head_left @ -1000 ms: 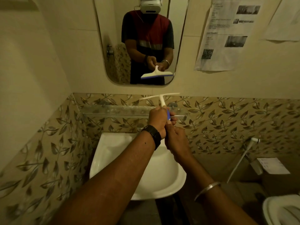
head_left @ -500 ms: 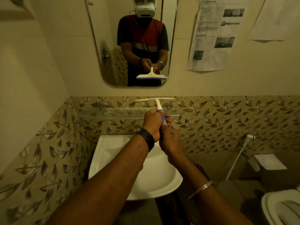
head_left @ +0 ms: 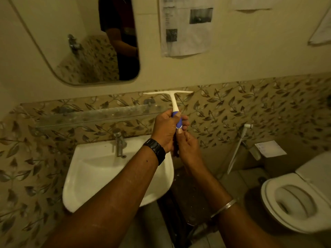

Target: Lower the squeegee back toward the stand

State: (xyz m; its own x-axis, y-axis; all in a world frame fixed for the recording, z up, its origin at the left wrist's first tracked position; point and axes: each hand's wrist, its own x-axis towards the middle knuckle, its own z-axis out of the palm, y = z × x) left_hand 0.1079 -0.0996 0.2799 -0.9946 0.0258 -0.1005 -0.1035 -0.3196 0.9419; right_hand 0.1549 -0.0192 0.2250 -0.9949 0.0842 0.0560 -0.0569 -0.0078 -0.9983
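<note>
one sink (head_left: 93, 169) against leaf-tiled wall (head_left: 250, 108)

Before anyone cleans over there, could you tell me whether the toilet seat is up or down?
Down. The toilet seat lies flat as a ring around the open bowl, and the lid stands raised behind it.

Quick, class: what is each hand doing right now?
Left hand: closed around the handle of the squeegee.
Right hand: fingers curled at the bottom end of the handle, pinching it.
</note>
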